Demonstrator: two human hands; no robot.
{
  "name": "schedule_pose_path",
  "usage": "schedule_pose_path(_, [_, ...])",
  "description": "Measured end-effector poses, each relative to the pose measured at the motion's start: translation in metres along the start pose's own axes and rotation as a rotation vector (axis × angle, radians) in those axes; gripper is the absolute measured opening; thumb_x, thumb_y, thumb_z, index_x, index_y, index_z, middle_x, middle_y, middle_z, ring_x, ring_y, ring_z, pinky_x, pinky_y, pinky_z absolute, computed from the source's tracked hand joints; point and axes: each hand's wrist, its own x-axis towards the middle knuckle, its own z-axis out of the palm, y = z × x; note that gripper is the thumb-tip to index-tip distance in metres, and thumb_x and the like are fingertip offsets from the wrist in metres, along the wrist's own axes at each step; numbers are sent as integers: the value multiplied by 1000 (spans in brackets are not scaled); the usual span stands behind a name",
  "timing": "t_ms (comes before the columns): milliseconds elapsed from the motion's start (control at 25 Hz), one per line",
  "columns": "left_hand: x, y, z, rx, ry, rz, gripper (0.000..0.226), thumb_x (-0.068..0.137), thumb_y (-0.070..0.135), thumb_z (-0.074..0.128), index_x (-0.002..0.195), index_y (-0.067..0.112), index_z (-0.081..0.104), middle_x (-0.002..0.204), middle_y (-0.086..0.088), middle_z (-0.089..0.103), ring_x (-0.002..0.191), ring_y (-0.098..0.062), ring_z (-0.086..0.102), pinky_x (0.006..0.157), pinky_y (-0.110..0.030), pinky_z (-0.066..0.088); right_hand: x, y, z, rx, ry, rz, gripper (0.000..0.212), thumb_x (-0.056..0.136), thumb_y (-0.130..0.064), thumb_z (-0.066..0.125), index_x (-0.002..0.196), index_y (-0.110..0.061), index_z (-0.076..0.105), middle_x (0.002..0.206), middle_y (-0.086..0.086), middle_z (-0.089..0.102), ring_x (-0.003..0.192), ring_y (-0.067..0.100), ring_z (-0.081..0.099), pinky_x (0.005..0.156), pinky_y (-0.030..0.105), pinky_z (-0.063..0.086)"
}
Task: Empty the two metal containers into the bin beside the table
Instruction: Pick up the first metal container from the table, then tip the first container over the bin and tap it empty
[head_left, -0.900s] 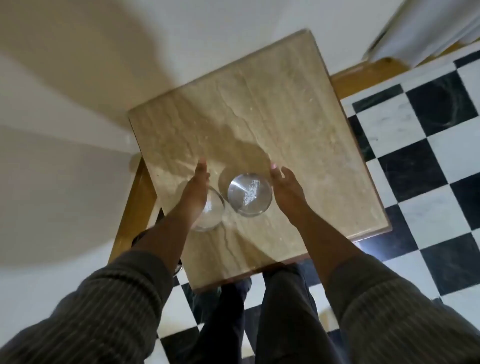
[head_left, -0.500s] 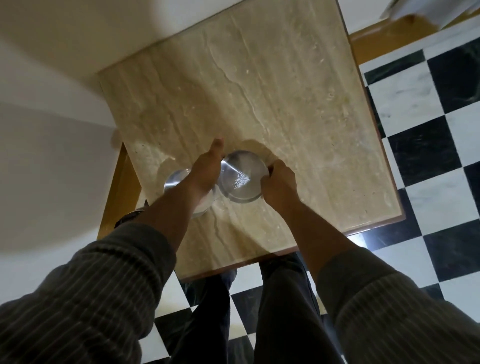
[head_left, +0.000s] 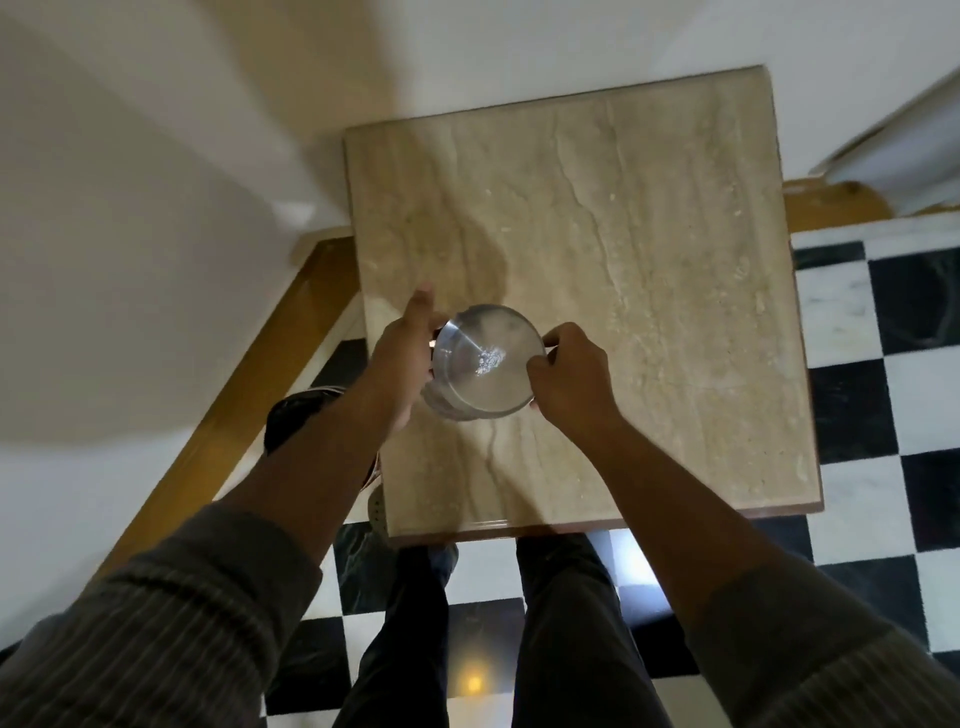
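Head view: table (head_left: 649, 260) fills the middle; bin (head_left: 296, 415), dark and half hidden under the left forearm, sits just beside its left edge. Upper container (head_left: 483, 364), a few white crumbs inside, rests over the second (head_left: 434, 405). Right hand (head_left: 571, 379) pinches its rim; left hand (head_left: 405, 358) cups the stack's side. Lift level, then tip over the bin.

The surface (head_left: 649, 291) is beige stone with darker brown veins running along it and a reddish-brown edge. The metal container (head_left: 485, 364) is shiny silver with a white speckled glint inside. The floor (head_left: 872, 395) is black-and-white checkered marble. The sleeves (head_left: 171, 623) are grey-brown with fine pale stripes.
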Motion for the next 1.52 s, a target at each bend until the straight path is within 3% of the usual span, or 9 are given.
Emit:
schedule_pose_path(160, [-13,-39,-76,-42,87,-17,84,92,77,21,140,21,61,134,-3,67,120,-23,64,98,-39,51,-20,-34,62,-30,-84,-73,22,80,-10,52,102,-10,56,97,10,65,77,28,66,71,49,60])
schedule_pose_path(440, [-30,-125,-194,-139,249,-116,66,101,65,22,110,21,72,120,-7,71,117,-28,64,94,-40,49,-59,-63,194,-67,-366,-15,32,88,-6,55,120,-7,51,105,8,58,95,30,65,64,41,63])
schedule_pose_path(600, [-18,-179,-241,-210,242,-240,69,102,64,25,126,15,67,129,-10,69,120,-31,62,95,-43,49,-65,-61,259,-184,-491,-46,32,90,-1,52,122,-5,52,106,8,53,100,31,60,77,48,62])
schedule_pose_path(800, [25,-226,-286,-312,-62,-401,60,95,51,58,144,17,48,148,-17,55,127,-40,58,105,-56,49,-43,-52,301,-384,-542,-352,33,90,-9,62,122,-7,59,102,0,50,97,18,54,86,34,53])
schedule_pose_path(1040, [81,-225,-313,-14,-525,-404,101,36,34,101,128,22,60,127,-14,65,116,-35,63,84,-44,62,-15,-39,315,-590,-566,-947,47,82,-7,70,127,-6,55,125,16,55,107,27,59,86,30,50])
schedule_pose_path(1200, [107,-230,-286,284,-524,-226,102,49,40,91,140,26,47,136,-7,59,122,-31,58,99,-47,53,-1,-27,321,-759,-537,-1140,45,80,-18,61,123,-6,57,124,20,58,108,34,60,82,34,49])
schedule_pose_path(1320, [109,-250,-267,654,-248,100,118,51,59,85,150,17,36,139,-4,54,127,-29,53,101,-38,49,0,-6,320,-897,-512,-1115,59,75,-14,73,128,2,51,129,30,55,113,44,58,84,49,58])
schedule_pose_path(1400, [105,-268,-261,988,-19,326,136,49,74,74,156,5,27,152,-15,45,135,-34,46,111,-41,40,-6,10,316,-978,-535,-1076,82,74,-22,79,139,5,36,142,32,44,130,48,45,92,56,54])
schedule_pose_path(1520, [102,-290,-256,1008,75,491,144,47,74,75,156,-5,25,156,-25,41,138,-40,43,114,-54,38,-25,8,299,-888,-398,-1153,98,83,-55,65,146,6,22,156,31,20,147,43,15,112,58,35])
